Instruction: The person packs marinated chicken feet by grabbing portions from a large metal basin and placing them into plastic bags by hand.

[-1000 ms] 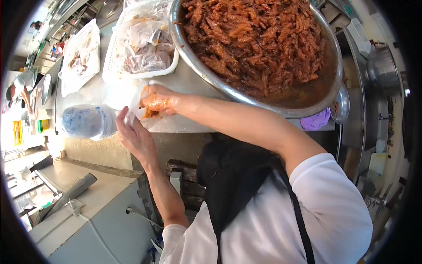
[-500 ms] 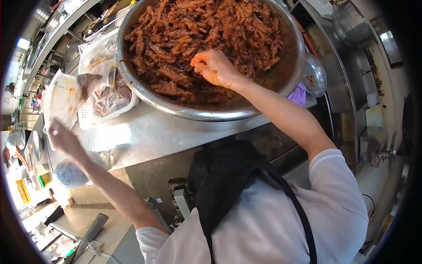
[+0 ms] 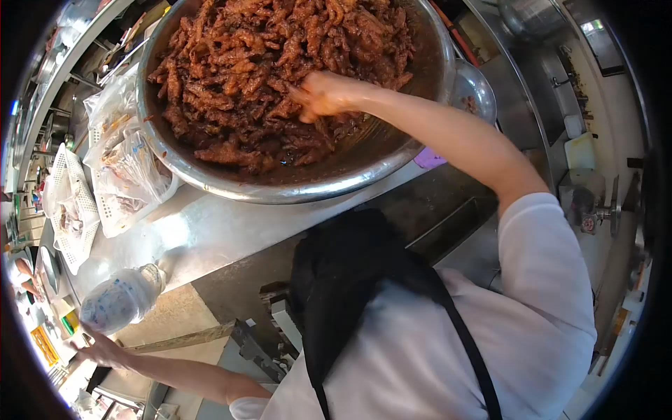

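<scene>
A wide metal bowl [image 3: 280, 195] is heaped with chicken feet [image 3: 252, 70] in a glossy reddish-brown sauce. My right hand [image 3: 325, 96] reaches down among them near the bowl's front half; its fingers are blurred, and their tips meet the food. At lower left my left hand [image 3: 103, 350] is stretched out, fingers apart, just below a knotted clear plastic bag [image 3: 117, 302] with blue print. It holds nothing I can see, and whether its fingertips touch the bag is unclear.
White perforated baskets [image 3: 73, 241] with plastic bags [image 3: 126, 168] stand left of the bowl on the steel table [image 3: 185, 234]. To its right are a clear round dish [image 3: 479, 91] and something purple [image 3: 428, 159]. A metal sink or basin [image 3: 539, 98] lies farther right.
My left hand has moved from the basket and plastic bag at upper left down beside the printed bag. My right hand has dipped lower into the chicken feet. The whole view has shifted.
</scene>
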Demonstrator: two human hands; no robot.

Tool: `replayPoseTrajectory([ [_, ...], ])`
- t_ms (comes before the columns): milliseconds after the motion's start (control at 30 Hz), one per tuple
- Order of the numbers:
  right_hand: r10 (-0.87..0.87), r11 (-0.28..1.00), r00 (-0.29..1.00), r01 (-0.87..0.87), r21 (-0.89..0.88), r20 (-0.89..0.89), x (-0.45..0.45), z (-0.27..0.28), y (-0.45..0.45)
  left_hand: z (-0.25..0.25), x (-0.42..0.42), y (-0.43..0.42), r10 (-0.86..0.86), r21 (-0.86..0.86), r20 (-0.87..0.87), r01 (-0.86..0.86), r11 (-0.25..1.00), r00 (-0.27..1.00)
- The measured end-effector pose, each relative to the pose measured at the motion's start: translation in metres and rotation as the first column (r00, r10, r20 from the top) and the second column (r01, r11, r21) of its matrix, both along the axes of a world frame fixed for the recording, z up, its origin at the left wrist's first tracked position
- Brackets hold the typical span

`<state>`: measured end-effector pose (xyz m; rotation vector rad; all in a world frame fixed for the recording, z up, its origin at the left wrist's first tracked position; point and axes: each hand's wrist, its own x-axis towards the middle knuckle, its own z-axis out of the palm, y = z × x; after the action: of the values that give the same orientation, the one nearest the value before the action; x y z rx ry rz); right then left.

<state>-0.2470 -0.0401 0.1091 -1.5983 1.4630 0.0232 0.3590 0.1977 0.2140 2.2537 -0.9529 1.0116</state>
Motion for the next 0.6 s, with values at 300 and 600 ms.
replayPoseTrajectory([
  [300,-0.085,0.993,0.961,0.061,-0.098,-0.265,-0.009,-0.142,0.003,0.088,-0.019,0.003,-0.064,-0.273,-0.135,0.025,0.962,0.989],
  [600,0.196,0.977,0.977,-0.202,-0.070,-0.081,-0.036,-0.074,0.015,-0.002,0.045,0.001,-0.193,0.307,-0.356,0.309,0.900,0.914],
])
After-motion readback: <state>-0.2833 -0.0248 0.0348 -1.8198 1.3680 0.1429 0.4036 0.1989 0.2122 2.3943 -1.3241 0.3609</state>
